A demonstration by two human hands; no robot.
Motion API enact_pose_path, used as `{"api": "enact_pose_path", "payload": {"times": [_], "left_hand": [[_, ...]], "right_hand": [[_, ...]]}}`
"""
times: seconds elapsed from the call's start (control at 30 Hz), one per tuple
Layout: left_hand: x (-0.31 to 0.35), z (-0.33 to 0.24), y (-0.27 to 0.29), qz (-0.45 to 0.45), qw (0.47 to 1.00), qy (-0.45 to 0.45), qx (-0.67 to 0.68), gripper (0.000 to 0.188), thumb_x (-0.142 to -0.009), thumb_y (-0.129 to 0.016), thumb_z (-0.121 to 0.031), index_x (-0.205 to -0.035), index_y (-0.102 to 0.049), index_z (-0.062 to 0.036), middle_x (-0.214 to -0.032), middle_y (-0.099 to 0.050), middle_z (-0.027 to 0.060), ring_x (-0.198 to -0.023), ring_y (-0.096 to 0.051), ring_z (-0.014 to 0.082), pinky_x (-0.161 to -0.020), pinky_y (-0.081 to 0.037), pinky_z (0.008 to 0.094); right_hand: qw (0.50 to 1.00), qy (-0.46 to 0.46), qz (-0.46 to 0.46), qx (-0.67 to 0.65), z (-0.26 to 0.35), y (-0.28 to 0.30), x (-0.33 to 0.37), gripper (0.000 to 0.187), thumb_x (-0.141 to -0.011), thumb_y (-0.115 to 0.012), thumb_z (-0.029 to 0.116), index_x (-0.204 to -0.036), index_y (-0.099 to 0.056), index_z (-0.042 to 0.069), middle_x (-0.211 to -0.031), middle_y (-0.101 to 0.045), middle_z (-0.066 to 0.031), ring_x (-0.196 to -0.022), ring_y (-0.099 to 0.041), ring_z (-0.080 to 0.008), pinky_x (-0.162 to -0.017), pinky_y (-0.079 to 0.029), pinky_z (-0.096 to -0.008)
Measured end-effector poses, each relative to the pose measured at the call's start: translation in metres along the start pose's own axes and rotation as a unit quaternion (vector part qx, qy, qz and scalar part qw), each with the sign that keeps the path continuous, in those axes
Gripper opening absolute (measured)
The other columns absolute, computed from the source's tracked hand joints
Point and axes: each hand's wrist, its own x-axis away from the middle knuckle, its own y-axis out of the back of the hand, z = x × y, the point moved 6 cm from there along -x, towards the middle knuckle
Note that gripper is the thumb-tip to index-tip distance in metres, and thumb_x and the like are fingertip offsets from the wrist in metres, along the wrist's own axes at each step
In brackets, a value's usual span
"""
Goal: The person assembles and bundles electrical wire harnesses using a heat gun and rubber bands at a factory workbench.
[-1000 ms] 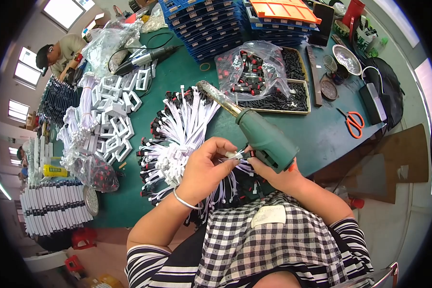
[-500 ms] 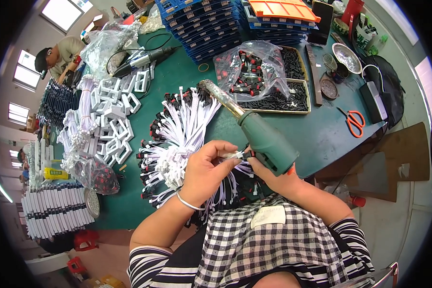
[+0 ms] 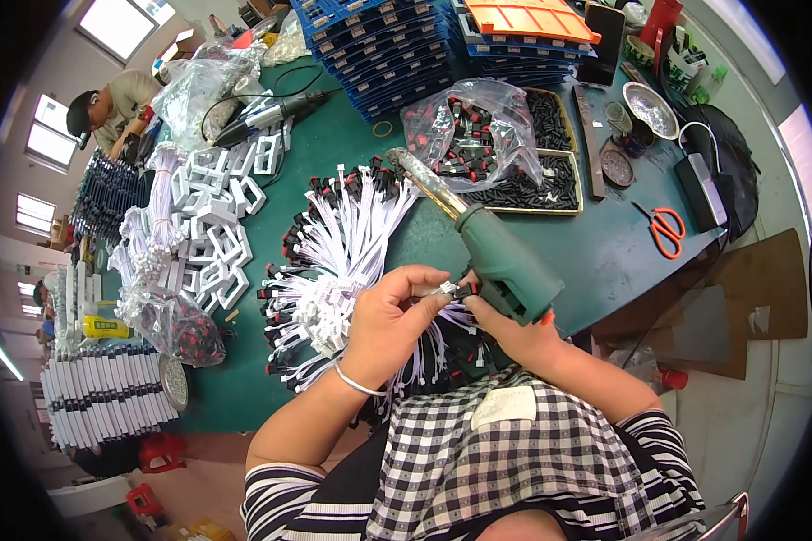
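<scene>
Between my two hands is a small wire harness with a white plug and a black connector. My left hand pinches the white plug end between thumb and fingertips. The black connector end is pinched by my right hand, whose other fingers are largely hidden. Across that hand lies a green heat gun, its metal nozzle pointing up and to the left; whether the fingers grip it cannot be seen. Left of my hands spreads a heap of white-wired harnesses with black and red connectors.
Behind stand stacked blue trays, a clear bag of connectors and a box of black parts. Orange-handled scissors lie at right. White plastic frames are piled at left. A co-worker bends over the far left.
The heat gun's nozzle has shifted slightly to the right. Both hands stay nearly in place, with the harness still between their fingertips.
</scene>
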Motion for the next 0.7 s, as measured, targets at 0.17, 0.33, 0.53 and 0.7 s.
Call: {"api": "enact_pose_path", "payload": {"times": [0.17, 0.33, 0.53, 0.7], "left_hand": [[0.0, -0.003, 0.005, 0.009, 1.0, 0.008, 0.01, 0.021, -0.08, -0.063, -0.001, -0.101, -0.06, -0.0005, -0.081, -0.062, 0.0003, -0.073, -0.056, 0.0051, -0.065, -0.045, 0.0193], [-0.001, -0.004, 0.003, 0.036, 0.998, 0.027, 0.04, 0.025, -0.082, -0.062, -0.001, -0.106, -0.057, -0.001, -0.083, -0.06, -0.0009, -0.074, -0.054, 0.0037, -0.065, -0.044, 0.0187], [0.002, -0.006, 0.005, 0.051, 0.998, 0.016, 0.025, 0.03, -0.079, -0.064, 0.0, -0.108, -0.056, -0.0025, -0.088, -0.058, 0.0006, -0.075, -0.053, 0.0046, -0.066, -0.044, 0.0184], [0.002, -0.006, 0.003, 0.065, 0.997, 0.024, 0.039, 0.031, -0.078, -0.064, 0.0, -0.108, -0.057, -0.003, -0.087, -0.058, 0.0007, -0.074, -0.053, 0.0056, -0.066, -0.044, 0.0191]], "right_hand": [[0.983, 0.152, 0.006, 0.107, 0.011, 0.01, 0.001, 0.039, -0.073, -0.066, 0.004, -0.109, -0.053, 0.007, -0.103, -0.058, -0.0082, -0.096, -0.056, -0.0214, -0.08, -0.046, -0.0332], [0.939, 0.222, 0.072, 0.254, 0.011, 0.0, -0.002, 0.037, -0.074, -0.064, 0.004, -0.109, -0.053, 0.009, -0.102, -0.058, -0.0074, -0.097, -0.055, -0.022, -0.081, -0.045, -0.0366], [0.998, -0.013, 0.034, -0.06, 0.01, -0.003, -0.006, 0.018, -0.08, -0.059, 0.004, -0.098, -0.059, 0.006, -0.089, -0.059, -0.0001, -0.08, -0.056, -0.0068, -0.068, -0.046, -0.0228], [0.998, 0.006, 0.035, -0.045, 0.015, -0.005, -0.005, 0.019, -0.083, -0.055, 0.004, -0.103, -0.055, 0.003, -0.092, -0.057, -0.0012, -0.068, -0.051, -0.0048, -0.061, -0.043, -0.0211]]}}
